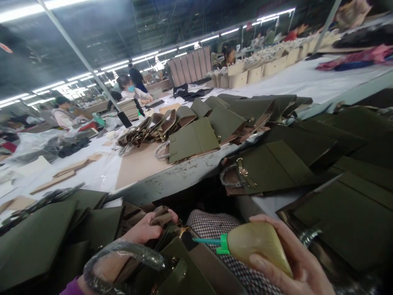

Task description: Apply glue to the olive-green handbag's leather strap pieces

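Note:
My right hand point(294, 258) is wrapped round a squeeze bottle point(256, 248) of yellowish liquid with a green cap. Its thin nozzle point(205, 241) points left, with the tip at or close to the edge of an olive-green handbag point(181, 262) on my lap. My left hand point(150, 227) pinches brown lining fabric point(162, 216) at the bag's opening. A plastic-wrapped handle point(123, 250) of this bag arches over my left forearm. Part of the bag lies below the picture's edge. Checked cloth point(211, 221) covers my lap behind the bottle.
Green bag pieces point(39, 237) are piled at my left, and more green bags point(346, 217) lie at my right. Ahead, a long table point(153, 180) carries a row of green bags point(193, 141) and cream bags point(239, 78). Several people point(135, 92) sit or stand farther back.

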Action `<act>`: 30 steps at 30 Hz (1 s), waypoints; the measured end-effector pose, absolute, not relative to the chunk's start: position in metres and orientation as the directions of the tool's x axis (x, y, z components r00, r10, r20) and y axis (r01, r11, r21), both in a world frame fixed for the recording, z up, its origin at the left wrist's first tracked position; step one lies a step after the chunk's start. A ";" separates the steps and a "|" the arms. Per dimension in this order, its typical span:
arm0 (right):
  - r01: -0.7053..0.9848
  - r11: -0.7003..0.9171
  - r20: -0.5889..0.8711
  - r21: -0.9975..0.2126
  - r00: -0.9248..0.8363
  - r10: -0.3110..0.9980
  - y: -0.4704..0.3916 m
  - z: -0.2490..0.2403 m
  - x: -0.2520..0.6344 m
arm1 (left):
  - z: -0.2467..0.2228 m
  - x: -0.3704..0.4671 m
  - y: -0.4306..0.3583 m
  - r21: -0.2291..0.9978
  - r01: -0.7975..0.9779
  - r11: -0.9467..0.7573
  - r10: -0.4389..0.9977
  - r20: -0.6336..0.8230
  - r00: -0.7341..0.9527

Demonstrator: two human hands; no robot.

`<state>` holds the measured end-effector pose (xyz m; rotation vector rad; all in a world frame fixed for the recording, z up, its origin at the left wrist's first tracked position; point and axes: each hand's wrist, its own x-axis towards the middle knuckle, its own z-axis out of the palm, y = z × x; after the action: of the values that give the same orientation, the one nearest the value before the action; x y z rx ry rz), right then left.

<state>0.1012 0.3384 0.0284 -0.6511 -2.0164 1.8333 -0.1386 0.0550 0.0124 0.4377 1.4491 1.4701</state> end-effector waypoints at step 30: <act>-0.096 0.669 0.271 -0.737 -0.949 0.162 0.379 0.037 0.076 | 0.022 -0.122 0.074 0.828 -0.504 0.247 0.723 -0.504 -0.474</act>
<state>0.0757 0.3791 0.0373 -0.0524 -2.5719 1.1626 -0.1223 0.0745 0.0225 0.2172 1.4642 1.4650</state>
